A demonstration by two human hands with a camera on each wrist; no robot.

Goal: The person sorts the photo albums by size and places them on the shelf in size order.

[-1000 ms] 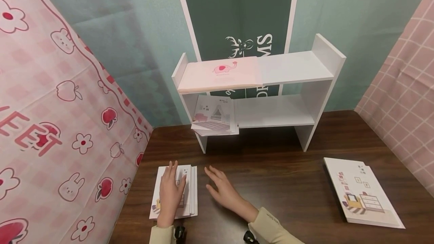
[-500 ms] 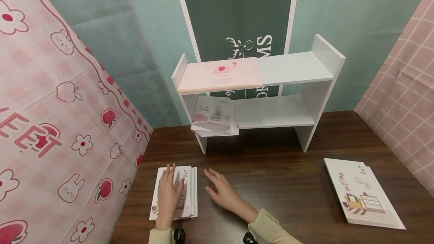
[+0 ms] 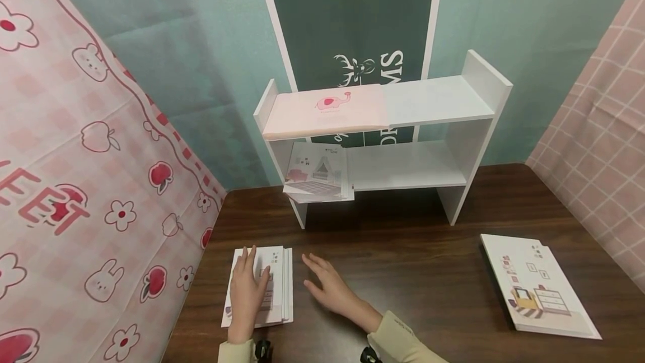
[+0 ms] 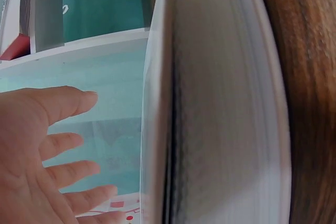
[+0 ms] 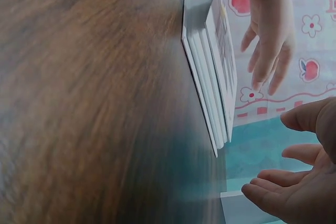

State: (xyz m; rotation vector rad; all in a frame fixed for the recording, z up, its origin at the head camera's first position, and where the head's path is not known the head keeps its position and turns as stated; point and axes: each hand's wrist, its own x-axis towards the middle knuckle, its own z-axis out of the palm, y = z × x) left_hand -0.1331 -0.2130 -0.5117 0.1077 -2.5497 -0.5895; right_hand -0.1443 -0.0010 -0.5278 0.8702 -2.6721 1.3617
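Note:
On the left of the table lies a small stack of white books (image 3: 276,265), the top cover printed with a room drawing. My left hand (image 3: 247,293) hovers over this stack with fingers straight and spread. In the right wrist view a gap shows between the left hand (image 5: 271,30) and the top cover. To the right of the stack, my right hand (image 3: 331,289) is held above the table, palm turned toward the books, holding nothing. The left wrist view shows the page edges of a thick book (image 4: 226,103) close up, beside the left hand (image 4: 31,145).
A white two-tier shelf (image 3: 413,170) stands at the back. Its top bears a pink elephant-print item (image 3: 327,111); picture books (image 3: 317,170) overhang its lower tier. Another white book pile (image 3: 541,290) lies at the right of the wooden table (image 3: 428,273). Patterned cloths (image 3: 121,214) hang around.
My left hand has drifted slightly left and toward me above the stack. The right hand has moved only a little. The books and shelf stay where they were.

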